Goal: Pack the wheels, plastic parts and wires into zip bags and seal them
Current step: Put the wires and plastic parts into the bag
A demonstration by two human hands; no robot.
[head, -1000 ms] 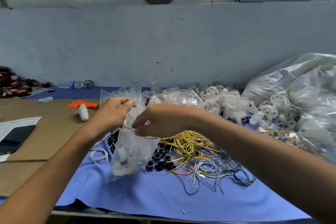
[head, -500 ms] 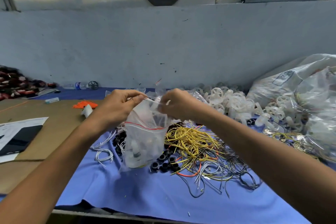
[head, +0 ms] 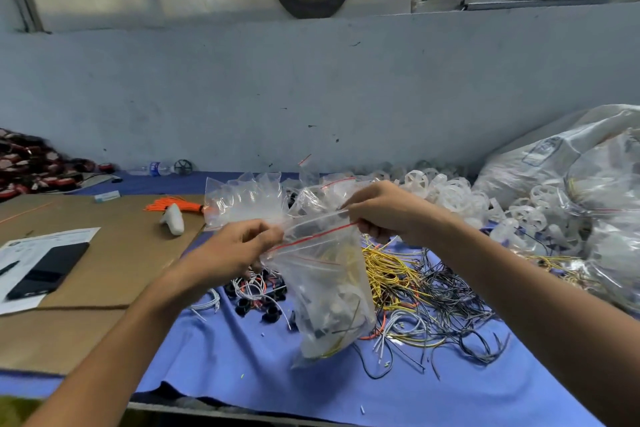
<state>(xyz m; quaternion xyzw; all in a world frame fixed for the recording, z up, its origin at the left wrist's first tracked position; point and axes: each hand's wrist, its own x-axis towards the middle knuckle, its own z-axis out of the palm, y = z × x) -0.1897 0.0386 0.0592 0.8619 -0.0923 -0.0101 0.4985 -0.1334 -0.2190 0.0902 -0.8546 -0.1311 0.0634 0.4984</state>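
Blue cloth (head: 214, 367), zip bag (head: 325, 288) pinched between left hand (head: 239, 250), right hand (head: 388, 211)

A small packing workshop, probably. Loose wires (head: 433, 288), white plastic wheels (head: 443, 187) and bulging sacks (head: 554, 156) crowd the bench (head: 242, 367).

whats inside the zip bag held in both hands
Through the clear zip bag: white plastic parts, a few yellow wires and a dark piece low down. Creases and glare hide the rest, so no count.
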